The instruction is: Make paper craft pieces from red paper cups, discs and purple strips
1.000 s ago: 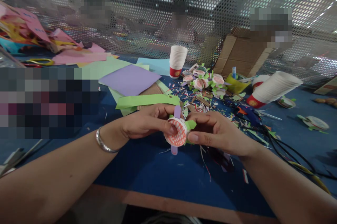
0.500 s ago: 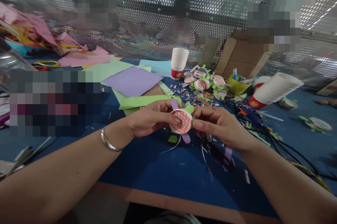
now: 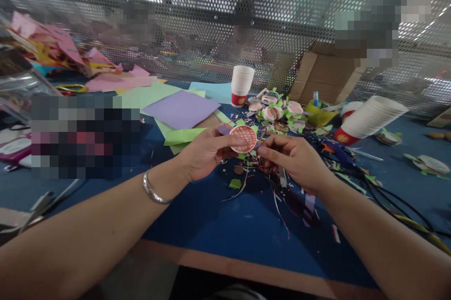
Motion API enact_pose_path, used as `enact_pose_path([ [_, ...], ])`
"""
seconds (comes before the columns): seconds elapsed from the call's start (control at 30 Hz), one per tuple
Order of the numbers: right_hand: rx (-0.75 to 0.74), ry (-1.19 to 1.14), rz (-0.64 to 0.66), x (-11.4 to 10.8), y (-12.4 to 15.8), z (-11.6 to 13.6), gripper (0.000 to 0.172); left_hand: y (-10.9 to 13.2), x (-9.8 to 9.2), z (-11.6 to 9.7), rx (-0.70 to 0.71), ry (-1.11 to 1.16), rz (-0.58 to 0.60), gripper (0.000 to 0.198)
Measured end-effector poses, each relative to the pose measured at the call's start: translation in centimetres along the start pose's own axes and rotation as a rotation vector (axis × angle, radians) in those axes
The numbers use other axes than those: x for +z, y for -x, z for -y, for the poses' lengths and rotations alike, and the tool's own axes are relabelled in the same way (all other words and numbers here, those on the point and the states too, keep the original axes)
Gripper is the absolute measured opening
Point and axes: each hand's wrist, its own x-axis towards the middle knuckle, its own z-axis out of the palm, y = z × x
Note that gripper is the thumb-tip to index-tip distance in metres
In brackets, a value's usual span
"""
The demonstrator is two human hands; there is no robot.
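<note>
Over the table's near side, my left hand (image 3: 207,152) pinches a paper turtle (image 3: 247,139), a round white disc with a red crosshatch pattern and paper tabs at its rim. The thumb lies on the patterned face. A purple tab sticks out on its left, and green tabs show above and below. My right hand (image 3: 291,159) is closed at the disc's right edge, thumb and forefinger on another purple tab. Beyond the hands lies a pile of similar turtles (image 3: 271,113). Paper scraps (image 3: 235,183) are strewn beneath.
A stack of paper cups (image 3: 242,85) stands upright; another stack (image 3: 373,119) leans at the right. Coloured sheets (image 3: 183,107) spread left of centre. Black cables (image 3: 391,196) run along the right. A cardboard piece (image 3: 322,72) rests against the perforated metal screen (image 3: 197,32).
The turtle has been turned roughly a quarter turn and lifted slightly, so its purple tabs now point sideways. My right fingers have gone from a green tab to a purple one.
</note>
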Motion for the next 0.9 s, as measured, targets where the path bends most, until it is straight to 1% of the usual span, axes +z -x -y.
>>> enact_pose_path([
  [0.13, 0.032, -0.005, -0.055, -0.2, -0.1, -0.2, 0.033, 0.0, -0.3, 0.0, 0.017, -0.093, -0.009, 0.029],
  [0.27, 0.081, 0.012, -0.068, -0.4, -0.2, -0.4, 0.033, 0.2, -0.1, -0.3, 0.021, -0.134, 0.008, 0.034],
  [0.37, 0.068, 0.018, -0.122, -0.6, -0.4, -0.5, 0.034, 0.2, 0.1, -0.4, 0.021, -0.137, -0.025, 0.036],
  [0.47, 0.04, 0.007, -0.209, -0.7, -0.6, -0.8, 0.031, 0.1, 0.2, -0.3, 0.036, -0.115, -0.063, 0.033],
  [0.53, 0.028, 0.003, -0.24, -0.7, -0.6, -1.0, 0.029, 0.1, 0.3, -0.2, 0.052, -0.088, -0.075, 0.031],
  [0.6, 0.029, 0.008, -0.234, -0.6, -0.6, -1.1, 0.028, 0.0, 0.3, -0.1, 0.042, -0.055, -0.085, 0.031],
  [0.7, 0.044, 0.032, -0.186, -0.2, -0.4, -1.0, 0.031, 0.1, 0.5, 0.1, -0.011, -0.002, -0.092, 0.029],
  [0.8, 0.059, 0.051, -0.126, 0.4, -0.2, -0.6, 0.034, 0.2, 0.7, 0.2, -0.026, 0.038, -0.065, 0.026],
  [0.9, 0.046, 0.054, -0.059, 0.9, 0.0, -0.4, 0.032, 0.2, 0.9, 0.4, -0.012, 0.06, -0.032, 0.026],
])
